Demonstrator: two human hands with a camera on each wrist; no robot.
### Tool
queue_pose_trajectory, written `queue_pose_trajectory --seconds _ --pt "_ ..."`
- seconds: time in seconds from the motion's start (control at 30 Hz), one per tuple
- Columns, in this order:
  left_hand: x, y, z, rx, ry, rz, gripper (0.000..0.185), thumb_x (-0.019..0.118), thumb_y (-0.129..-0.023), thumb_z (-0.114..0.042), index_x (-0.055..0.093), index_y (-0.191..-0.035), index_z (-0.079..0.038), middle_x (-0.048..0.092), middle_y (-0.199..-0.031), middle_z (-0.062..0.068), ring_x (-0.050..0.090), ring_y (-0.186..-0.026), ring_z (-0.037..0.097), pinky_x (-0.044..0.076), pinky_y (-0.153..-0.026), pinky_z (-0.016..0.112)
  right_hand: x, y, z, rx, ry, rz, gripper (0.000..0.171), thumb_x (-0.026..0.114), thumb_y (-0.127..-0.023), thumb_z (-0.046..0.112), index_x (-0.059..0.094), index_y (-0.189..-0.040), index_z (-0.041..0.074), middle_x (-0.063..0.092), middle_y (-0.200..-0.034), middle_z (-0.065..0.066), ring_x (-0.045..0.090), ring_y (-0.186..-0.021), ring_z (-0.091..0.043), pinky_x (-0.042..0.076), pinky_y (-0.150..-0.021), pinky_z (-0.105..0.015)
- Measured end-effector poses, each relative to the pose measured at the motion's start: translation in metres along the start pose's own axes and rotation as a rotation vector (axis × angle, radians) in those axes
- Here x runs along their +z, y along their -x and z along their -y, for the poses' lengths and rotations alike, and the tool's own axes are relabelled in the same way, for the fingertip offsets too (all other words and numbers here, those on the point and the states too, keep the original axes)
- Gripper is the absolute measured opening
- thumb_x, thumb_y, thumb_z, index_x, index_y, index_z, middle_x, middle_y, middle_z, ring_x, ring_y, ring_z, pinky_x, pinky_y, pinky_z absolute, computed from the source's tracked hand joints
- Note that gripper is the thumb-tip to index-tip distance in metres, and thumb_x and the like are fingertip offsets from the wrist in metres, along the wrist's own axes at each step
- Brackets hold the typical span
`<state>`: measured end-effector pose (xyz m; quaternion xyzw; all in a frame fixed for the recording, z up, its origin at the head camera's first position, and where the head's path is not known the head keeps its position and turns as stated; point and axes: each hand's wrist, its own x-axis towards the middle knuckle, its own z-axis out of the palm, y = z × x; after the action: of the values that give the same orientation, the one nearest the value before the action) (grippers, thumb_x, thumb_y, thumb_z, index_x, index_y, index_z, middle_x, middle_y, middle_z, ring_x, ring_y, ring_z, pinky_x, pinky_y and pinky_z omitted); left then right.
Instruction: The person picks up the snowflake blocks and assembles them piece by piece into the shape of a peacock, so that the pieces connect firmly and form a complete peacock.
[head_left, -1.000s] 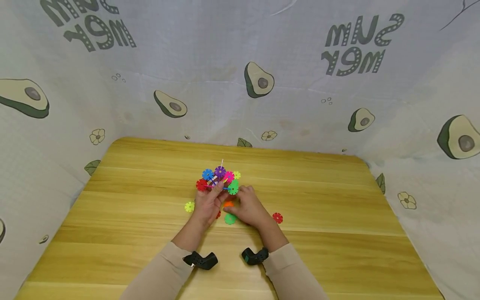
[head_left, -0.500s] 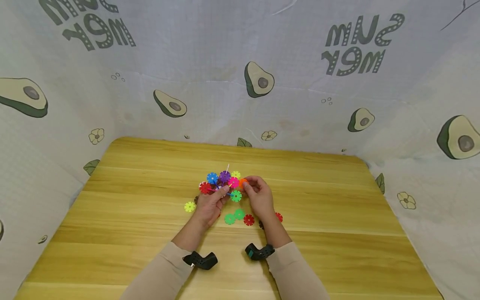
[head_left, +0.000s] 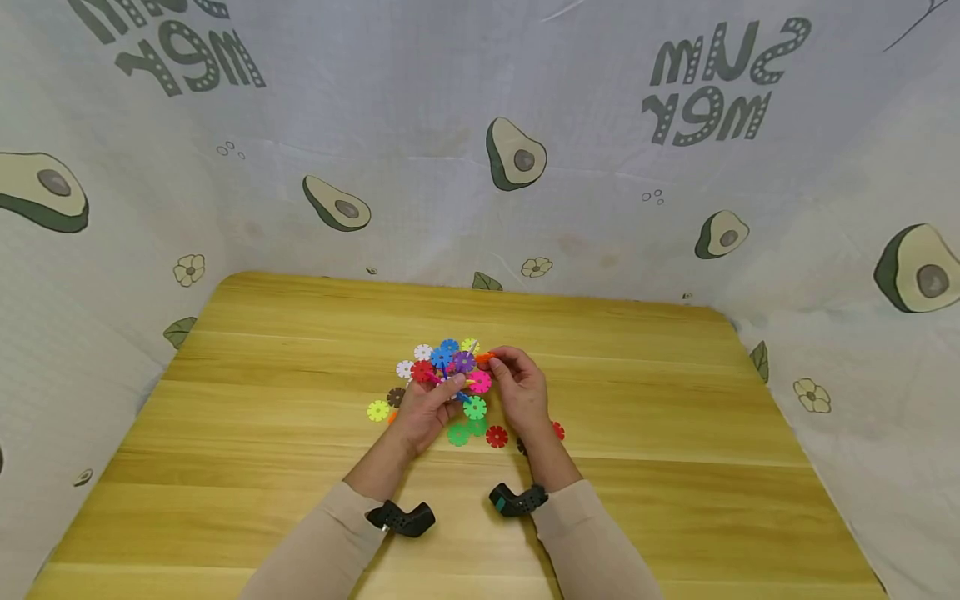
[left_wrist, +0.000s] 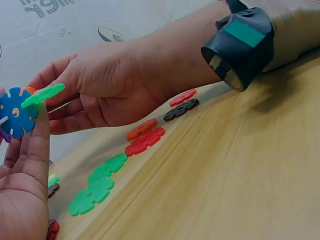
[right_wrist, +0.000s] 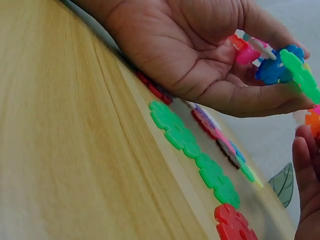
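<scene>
We hold a cluster of joined plastic discs (head_left: 448,371) in our left hand (head_left: 423,412), raised just above the tabletop (head_left: 675,433) and straight ahead of us. The thumb and fingers of that hand curl round the cluster's near side, pinching it. In the left wrist view a blue disc (left_wrist: 15,112) and a green disc (left_wrist: 44,95) sit at the fingertips; the right wrist view shows the same blue and green pieces with a pink disc (right_wrist: 247,55) behind them.

Our right hand (head_left: 521,392) is just to the right of the cluster, with thumb and forefinger pinching a single orange disc (head_left: 484,357) close against the cluster's far right edge. Whether the orange piece already touches the cluster we cannot tell.

Beneath and between the two hands loose pieces lie flat on the tabletop: two green discs (head_left: 467,432), a red disc (head_left: 497,437) beside them, and a yellow disc (head_left: 378,410) left of our left hand.

We judge these discs to be light, stiff and thin, with slotted rims that lock by friction. The cluster is probably easy to pull apart, so it is best held by its middle, near the joints. A single disc is best pinched by its flat faces, leaving one slot free.
</scene>
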<state>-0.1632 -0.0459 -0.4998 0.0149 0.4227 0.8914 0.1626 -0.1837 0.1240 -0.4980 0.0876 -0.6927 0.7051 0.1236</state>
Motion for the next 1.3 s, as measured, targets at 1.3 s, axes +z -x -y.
queue_pose_trajectory --seconds 1.3 --pt "-0.0036 0.0026 0.0008 0.025 -0.042 0.084 0.022 0.061 -0.101 -0.008 0.065 -0.122 -0.012 0.077 -0.106 -0.006 0.073 -0.086 0.008 0.062 -0.064 0.025 -0.0031 0.0032 0.005 0.046 0.11 0.012 0.018 0.061 -0.098 -0.005 0.07 -0.11 -0.014 0.067 -0.113 -0.037 0.067 -0.09 0.005 0.057 -0.084 -0.012"
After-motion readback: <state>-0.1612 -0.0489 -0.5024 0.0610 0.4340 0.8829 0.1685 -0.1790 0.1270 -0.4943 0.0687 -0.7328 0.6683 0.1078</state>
